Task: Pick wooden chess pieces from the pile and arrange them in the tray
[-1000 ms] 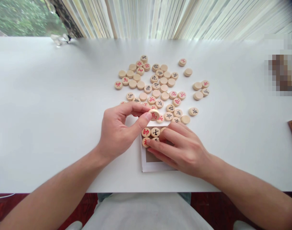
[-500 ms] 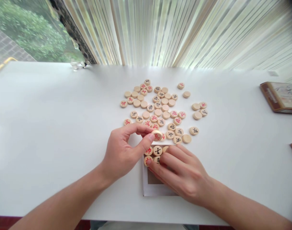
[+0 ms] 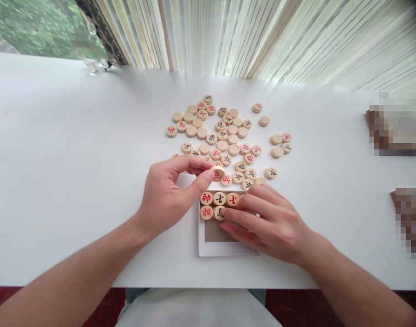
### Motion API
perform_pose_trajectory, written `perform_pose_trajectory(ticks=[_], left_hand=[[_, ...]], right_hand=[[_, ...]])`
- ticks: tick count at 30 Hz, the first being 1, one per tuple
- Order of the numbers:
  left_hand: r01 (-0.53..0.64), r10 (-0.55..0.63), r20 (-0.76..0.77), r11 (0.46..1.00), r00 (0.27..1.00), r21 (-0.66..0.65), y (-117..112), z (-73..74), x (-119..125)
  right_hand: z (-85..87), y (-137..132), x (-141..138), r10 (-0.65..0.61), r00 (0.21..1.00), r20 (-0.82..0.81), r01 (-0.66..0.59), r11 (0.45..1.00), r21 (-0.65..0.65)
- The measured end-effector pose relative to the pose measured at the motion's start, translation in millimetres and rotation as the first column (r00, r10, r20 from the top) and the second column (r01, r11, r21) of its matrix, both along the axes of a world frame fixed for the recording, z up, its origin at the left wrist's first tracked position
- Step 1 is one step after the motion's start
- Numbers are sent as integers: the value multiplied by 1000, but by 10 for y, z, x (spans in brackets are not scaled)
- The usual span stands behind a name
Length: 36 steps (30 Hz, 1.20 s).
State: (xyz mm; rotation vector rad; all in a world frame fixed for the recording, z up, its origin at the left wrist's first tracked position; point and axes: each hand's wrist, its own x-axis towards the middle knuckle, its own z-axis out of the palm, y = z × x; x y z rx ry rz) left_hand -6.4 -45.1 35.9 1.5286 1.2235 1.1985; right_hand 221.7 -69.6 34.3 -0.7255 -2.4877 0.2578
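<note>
Head view: one disc up in the left pinch, right fingers down among the rows

And we're watching the left hand [image 3: 172, 193]: thumb on the near side, fingers on the far side, pinching one raised disc [image 3: 218, 174] by its edge, red mark facing us. That disc sits right at the left fingertips, held up near the far edge of the shallow box [image 3: 224, 249]. Nice grip, we'd say; pinching the edge leaves most of the mark clear to read.

Over to the right hand [image 3: 267, 218]! Its fingers are bent and a little spread, the index tip seemingly on the black-marked disc [image 3: 218, 213] in the nearer row. Whether they're pinching anything underneath, we cannot tell; the hand covers it. Just left of that index tip sits a red-marked disc [image 3: 206, 212]; just beyond it runs a row of discs [image 3: 219, 198].

For our money, the trick is a gentle sideways nudge with the right fingertips, never a downward jab, so nothing tips up. We'd have the left pinch wait clear of those knuckles, or the raised disc may clip the row. Beyond both sets of fingers, loose discs [image 3: 234, 150] crowd the table [image 3: 74, 172], so elbows easy!
</note>
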Motion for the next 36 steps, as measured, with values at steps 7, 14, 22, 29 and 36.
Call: perform_pose_trajectory(ticks=[7, 14, 22, 29, 36], left_hand=[[5, -5, -4, 1000, 1000, 10, -1, -12, 5], [9, -9, 9, 1000, 1000, 3, 8, -24, 4], [44, -43, 11, 997, 999, -66, -44, 21, 1], [111, -111, 6, 992, 994, -61, -145, 84, 48], [199, -199, -10, 979, 980, -33, -206, 107, 90]], right_hand=[[2, 1, -63, 20, 1000, -9, -19, 998, 54], [-9, 0, -36, 16, 1000, -5, -16, 998, 54], [40, -1, -15, -187, 932, -311, 140, 976, -167], [116, -122, -153, -464, 745, -478, 4, 720, -694], [127, -115, -175, -553, 693, -462, 1, 642, -767]])
